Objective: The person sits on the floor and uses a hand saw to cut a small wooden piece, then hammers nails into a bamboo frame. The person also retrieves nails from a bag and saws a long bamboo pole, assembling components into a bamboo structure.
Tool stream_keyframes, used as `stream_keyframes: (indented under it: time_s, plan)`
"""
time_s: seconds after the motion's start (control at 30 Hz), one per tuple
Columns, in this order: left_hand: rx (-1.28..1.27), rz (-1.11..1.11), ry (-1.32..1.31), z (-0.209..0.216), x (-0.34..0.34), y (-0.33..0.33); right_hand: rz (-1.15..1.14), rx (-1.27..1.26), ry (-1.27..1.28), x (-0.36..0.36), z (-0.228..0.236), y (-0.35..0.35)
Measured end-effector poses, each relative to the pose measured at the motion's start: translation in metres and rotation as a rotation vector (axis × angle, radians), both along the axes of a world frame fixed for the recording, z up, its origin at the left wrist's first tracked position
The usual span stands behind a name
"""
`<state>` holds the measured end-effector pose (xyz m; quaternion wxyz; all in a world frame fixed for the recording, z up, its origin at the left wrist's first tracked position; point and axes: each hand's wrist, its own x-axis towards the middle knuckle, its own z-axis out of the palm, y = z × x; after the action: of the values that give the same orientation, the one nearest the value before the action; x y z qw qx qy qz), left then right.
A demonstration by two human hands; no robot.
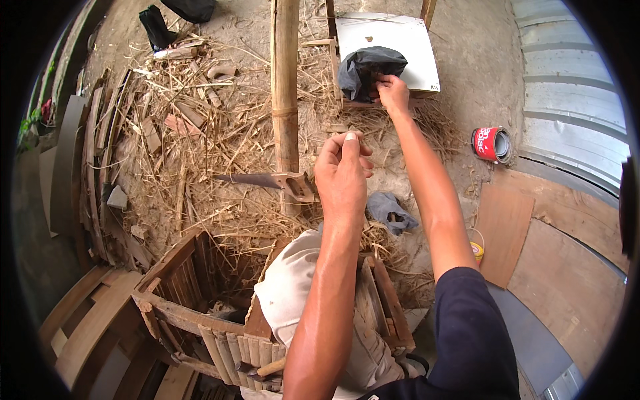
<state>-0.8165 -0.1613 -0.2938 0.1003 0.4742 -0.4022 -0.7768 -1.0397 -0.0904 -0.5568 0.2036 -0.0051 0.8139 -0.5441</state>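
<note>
My right hand [392, 93] reaches forward to a crumpled black plastic bag [360, 63], its bent fingers closed at the edge of the bag's open mouth. That bag rests on a white board [407, 40]. Nearer to me, my left hand [343, 175] is raised with its fingers curled and the thumb pressed against them; whatever they may pinch is too small to tell. Just left of this hand is a handsaw [293, 187] with a wooden handle, its blade pointing left across the bamboo post [285, 93]. A hammer [270, 368] lies by the slatted wooden frame [193, 323] below.
Straw and wood scraps [180, 127] litter the dirt floor. A red can [490, 144] lies tipped near the corrugated metal wall [567, 80]. A grey plastic bag [392, 213] sits between my arms. Plywood sheets [567, 280] lie at right, and planks [93, 153] lean at left.
</note>
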Motion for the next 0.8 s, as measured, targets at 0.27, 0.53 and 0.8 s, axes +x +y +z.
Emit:
stream_keyframes:
  time_s: [0.27, 0.53, 0.8]
  plan:
    - [-0.013, -0.006, 0.028, -0.002, 0.000, 0.001, 0.080, 0.500, 0.402, 0.009, 0.016, -0.019]
    - [-0.004, -0.060, 0.010, -0.003, 0.002, 0.000, 0.010, 0.597, 0.356, -0.015, -0.003, -0.025]
    - [0.003, -0.045, 0.005, -0.003, 0.001, -0.001, 0.012, 0.346, 0.431, -0.009, 0.003, -0.006]
